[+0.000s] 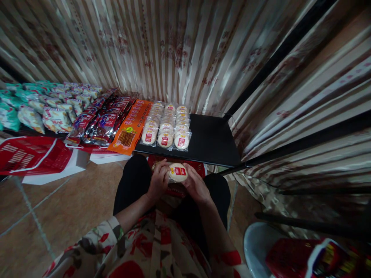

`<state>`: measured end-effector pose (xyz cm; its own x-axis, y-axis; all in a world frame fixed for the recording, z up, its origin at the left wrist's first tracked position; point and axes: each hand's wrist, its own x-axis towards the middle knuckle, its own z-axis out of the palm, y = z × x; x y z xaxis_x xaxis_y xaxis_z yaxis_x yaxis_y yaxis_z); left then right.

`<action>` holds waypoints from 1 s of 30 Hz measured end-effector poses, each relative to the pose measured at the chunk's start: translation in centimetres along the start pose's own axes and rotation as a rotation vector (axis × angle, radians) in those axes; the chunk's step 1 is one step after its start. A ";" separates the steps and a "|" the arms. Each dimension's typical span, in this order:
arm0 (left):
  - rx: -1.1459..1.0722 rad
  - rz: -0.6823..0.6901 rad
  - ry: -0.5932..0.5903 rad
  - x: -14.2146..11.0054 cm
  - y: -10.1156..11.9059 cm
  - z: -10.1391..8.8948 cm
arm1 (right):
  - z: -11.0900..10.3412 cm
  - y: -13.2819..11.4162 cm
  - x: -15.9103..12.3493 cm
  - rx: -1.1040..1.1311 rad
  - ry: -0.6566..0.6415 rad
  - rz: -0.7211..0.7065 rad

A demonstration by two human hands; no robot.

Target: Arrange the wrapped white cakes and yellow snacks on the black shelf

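Between both hands, above my lap, is a pack of round pale crackers (pixel 177 172) in clear wrap with a red and yellow label. My left hand (pixel 159 180) is closed on its left end. Around its right end curl the fingers of my right hand (pixel 197 186). Just beyond, three rows of similar cracker packs (pixel 165 129) lie on a black shelf (pixel 213 139). Beside those rows on the left is a flat orange snack package (pixel 130 127). Below the held pack, partly hidden by my hands, is a red bag (pixel 176 190).
Dark red snack bags (pixel 106 119), white bags (pixel 58 117) and green bags (pixel 10 116) line the shelf's left part. A red basket (pixel 34 156) stands at left. Striped curtains (pixel 174 50) hang behind black frame bars (pixel 278 58). A pale basin (pixel 255 247) sits at lower right.
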<state>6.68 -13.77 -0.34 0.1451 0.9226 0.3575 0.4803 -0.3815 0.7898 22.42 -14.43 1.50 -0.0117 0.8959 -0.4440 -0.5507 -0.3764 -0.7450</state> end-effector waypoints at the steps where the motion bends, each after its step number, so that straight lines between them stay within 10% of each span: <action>1: 0.003 -0.007 0.000 0.1 0.0 -0.1 | 0.0 0.2 0.1 -0.036 0.021 -0.007; 13: -0.322 -0.443 -0.033 0.1 -0.2 0.7 | -0.2 2.3 -0.1 -0.013 0.002 0.027; 30: -0.558 -0.569 -0.103 0.5 0.7 -0.5 | 0.4 3.6 1.2 -0.090 0.110 -0.137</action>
<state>6.71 -13.66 0.63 0.1005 0.9744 -0.2013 0.0051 0.2018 0.9794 20.06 -14.61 -1.56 0.1526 0.9109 -0.3833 -0.4637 -0.2765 -0.8417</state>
